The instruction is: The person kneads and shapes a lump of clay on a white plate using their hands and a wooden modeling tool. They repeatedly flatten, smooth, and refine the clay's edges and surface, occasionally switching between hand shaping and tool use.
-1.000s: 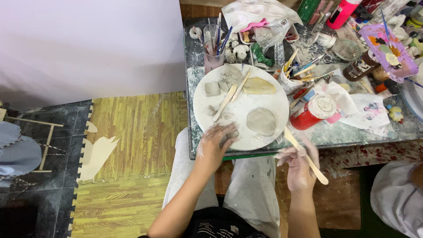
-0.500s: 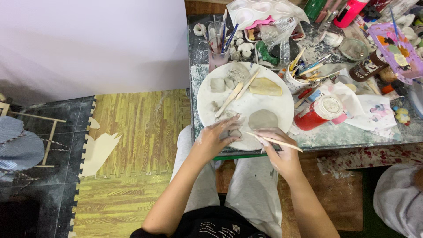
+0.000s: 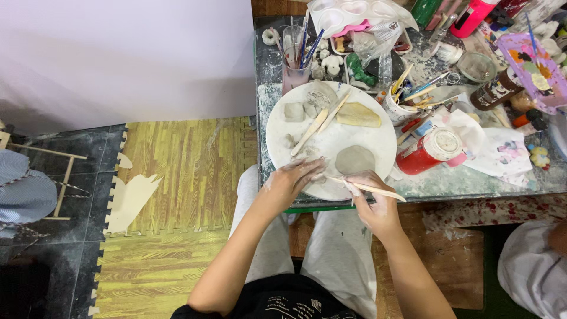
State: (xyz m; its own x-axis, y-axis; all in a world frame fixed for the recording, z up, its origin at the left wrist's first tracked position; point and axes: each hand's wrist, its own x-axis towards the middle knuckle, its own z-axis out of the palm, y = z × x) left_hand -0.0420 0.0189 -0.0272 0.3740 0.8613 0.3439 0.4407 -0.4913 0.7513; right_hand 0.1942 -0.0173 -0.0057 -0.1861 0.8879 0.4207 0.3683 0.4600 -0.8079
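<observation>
A round white board (image 3: 378, 133) lies on the cluttered worktable. On it sit a flat grey clay disc (image 3: 355, 159), a tan sponge (image 3: 358, 115), small grey clay lumps (image 3: 293, 111) and two wooden sticks (image 3: 322, 121). My left hand (image 3: 295, 177) rests at the board's near edge, its clay-smeared fingers on the board just left of the disc. My right hand (image 3: 372, 198) grips a thin wooden modelling tool (image 3: 369, 187) that lies across the fingers, just below the disc.
A red jar with a white lid (image 3: 430, 150) stands right of the board. A cup of brushes (image 3: 295, 56), a paint palette (image 3: 534, 62), a brown bottle (image 3: 493, 91) and small figurines crowd the back. Yellow foam mats (image 3: 177, 177) cover the floor at left. Another person's sleeve (image 3: 531, 272) is at lower right.
My right hand has moved from the table's edge up to the clay disc with the wooden tool. My left hand has shifted slightly along the board's near edge.
</observation>
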